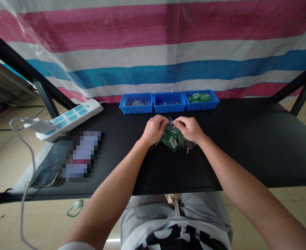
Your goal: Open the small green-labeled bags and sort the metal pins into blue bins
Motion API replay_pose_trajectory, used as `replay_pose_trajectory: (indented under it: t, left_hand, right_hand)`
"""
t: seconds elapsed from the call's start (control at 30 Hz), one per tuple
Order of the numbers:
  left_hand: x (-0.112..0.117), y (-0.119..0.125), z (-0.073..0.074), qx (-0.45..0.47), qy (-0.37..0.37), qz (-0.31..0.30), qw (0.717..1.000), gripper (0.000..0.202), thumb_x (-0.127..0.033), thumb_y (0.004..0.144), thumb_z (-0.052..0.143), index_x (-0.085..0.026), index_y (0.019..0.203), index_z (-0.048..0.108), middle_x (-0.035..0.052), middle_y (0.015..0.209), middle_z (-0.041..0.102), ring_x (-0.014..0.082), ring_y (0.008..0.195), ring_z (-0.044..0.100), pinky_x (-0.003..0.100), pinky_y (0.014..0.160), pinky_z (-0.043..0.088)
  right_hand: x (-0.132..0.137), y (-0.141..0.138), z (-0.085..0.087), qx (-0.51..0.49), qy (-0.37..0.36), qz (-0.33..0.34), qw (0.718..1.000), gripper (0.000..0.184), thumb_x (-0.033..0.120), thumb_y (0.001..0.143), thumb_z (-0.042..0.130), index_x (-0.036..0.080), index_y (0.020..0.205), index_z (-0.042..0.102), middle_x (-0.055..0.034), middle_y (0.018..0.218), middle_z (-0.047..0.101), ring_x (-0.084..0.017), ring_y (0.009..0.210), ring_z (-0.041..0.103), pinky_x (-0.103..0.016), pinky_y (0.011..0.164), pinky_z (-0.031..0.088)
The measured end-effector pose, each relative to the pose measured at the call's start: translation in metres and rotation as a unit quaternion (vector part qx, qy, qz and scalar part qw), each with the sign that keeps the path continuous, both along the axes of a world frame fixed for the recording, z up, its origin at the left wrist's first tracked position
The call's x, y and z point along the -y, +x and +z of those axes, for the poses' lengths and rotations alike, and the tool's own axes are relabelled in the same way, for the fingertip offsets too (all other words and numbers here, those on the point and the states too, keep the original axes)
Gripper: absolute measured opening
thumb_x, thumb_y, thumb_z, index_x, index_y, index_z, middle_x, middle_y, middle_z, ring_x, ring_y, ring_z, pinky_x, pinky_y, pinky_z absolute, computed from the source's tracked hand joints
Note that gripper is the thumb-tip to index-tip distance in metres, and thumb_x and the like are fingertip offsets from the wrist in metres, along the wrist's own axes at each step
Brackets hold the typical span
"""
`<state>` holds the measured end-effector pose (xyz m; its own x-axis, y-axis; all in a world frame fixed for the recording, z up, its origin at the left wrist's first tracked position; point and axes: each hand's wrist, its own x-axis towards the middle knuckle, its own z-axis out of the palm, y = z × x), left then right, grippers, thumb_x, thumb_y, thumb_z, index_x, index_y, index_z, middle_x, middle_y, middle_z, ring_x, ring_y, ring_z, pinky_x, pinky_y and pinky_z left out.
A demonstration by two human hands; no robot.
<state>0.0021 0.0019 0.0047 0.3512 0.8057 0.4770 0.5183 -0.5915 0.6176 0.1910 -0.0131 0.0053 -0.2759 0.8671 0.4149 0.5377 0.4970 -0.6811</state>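
Both hands meet at the middle of the black table, fingertips pinched close together. My left hand [156, 129] and my right hand [191, 129] grip what looks like the top of a small clear plastic bag [171, 123] between them. Under the fingers lies a heap of green packets [173, 139] with pale pieces in or on them. Thin metal pieces stick out of the heap on both sides, one of them a small metal rod [187, 150] below my right hand. The fingers partly cover the bag, so its contents are unclear.
Behind my hands stand a blue bin with clear packets [136, 109], a blue bin with metal pieces [170, 108] and a blue bin with green packets [202, 105]. On the left are a white power strip [71, 118], its cable [32, 156] and a blurred-out flat item [81, 156].
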Motion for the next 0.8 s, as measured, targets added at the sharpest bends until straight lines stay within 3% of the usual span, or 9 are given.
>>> replay_pose_trajectory:
  t: [0.2, 0.33, 0.47, 0.6, 0.7, 0.8]
  left_hand:
    - [0.002, 0.001, 0.0, 0.019, -0.002, 0.012, 1.0, 0.011, -0.026, 0.087, 0.056, -0.018, 0.087, 0.063, 0.0046, 0.088, 0.066, 0.0165, 0.083, 0.062, 0.029, 0.078, 0.049]
    - [-0.009, -0.006, -0.005, 0.028, 0.014, 0.077, 0.996, 0.016, -0.029, 0.087, 0.056, -0.018, 0.097, 0.061, 0.0061, 0.096, 0.066, 0.0182, 0.092, 0.062, 0.032, 0.086, 0.05]
    - [-0.022, -0.019, -0.009, 0.052, 0.015, 0.165, 0.985, 0.015, -0.027, 0.086, 0.055, -0.017, 0.096, 0.061, 0.0058, 0.094, 0.066, 0.0183, 0.09, 0.062, 0.032, 0.085, 0.05]
    - [-0.024, -0.021, -0.01, 0.046, 0.007, 0.169, 0.984, 0.013, -0.026, 0.084, 0.055, -0.017, 0.091, 0.063, 0.0056, 0.09, 0.067, 0.0186, 0.088, 0.062, 0.032, 0.082, 0.05]
    - [-0.022, -0.017, -0.009, 0.034, 0.0, 0.149, 0.988, 0.013, -0.025, 0.083, 0.055, -0.017, 0.089, 0.063, 0.0059, 0.09, 0.067, 0.019, 0.087, 0.063, 0.033, 0.082, 0.05]
    - [-0.02, -0.015, -0.01, 0.026, -0.011, 0.136, 0.99, 0.014, -0.024, 0.083, 0.055, -0.017, 0.09, 0.064, 0.0063, 0.092, 0.067, 0.0192, 0.087, 0.063, 0.033, 0.082, 0.05]
  right_hand:
    - [0.0, 0.0, -0.001, -0.004, 0.011, -0.018, 1.0, 0.026, 0.034, 0.088, 0.054, 0.016, 0.075, 0.068, -0.0043, 0.07, 0.07, -0.015, 0.062, 0.061, -0.026, 0.061, 0.042]
    - [-0.01, 0.006, -0.009, -0.073, -0.012, -0.095, 0.993, 0.024, 0.037, 0.083, 0.059, 0.017, 0.076, 0.07, -0.005, 0.071, 0.071, -0.017, 0.064, 0.063, -0.028, 0.063, 0.046]
    - [-0.027, 0.013, -0.012, -0.224, -0.102, -0.187, 0.951, 0.022, 0.038, 0.074, 0.064, 0.016, 0.069, 0.067, -0.0032, 0.061, 0.067, -0.013, 0.051, 0.056, -0.026, 0.053, 0.043]
    - [-0.041, 0.014, -0.005, -0.304, -0.164, -0.222, 0.912, 0.02, 0.036, 0.068, 0.066, 0.016, 0.063, 0.064, -0.0005, 0.056, 0.062, -0.008, 0.04, 0.046, -0.022, 0.042, 0.032]
    - [-0.052, 0.014, 0.003, -0.259, -0.132, -0.228, 0.929, 0.022, 0.037, 0.07, 0.063, 0.016, 0.064, 0.065, -0.0013, 0.055, 0.063, -0.01, 0.04, 0.047, -0.023, 0.042, 0.034]
    - [-0.063, 0.018, 0.007, -0.145, -0.05, -0.251, 0.956, 0.022, 0.034, 0.073, 0.061, 0.016, 0.064, 0.068, -0.0029, 0.053, 0.064, -0.015, 0.05, 0.058, -0.027, 0.054, 0.044]
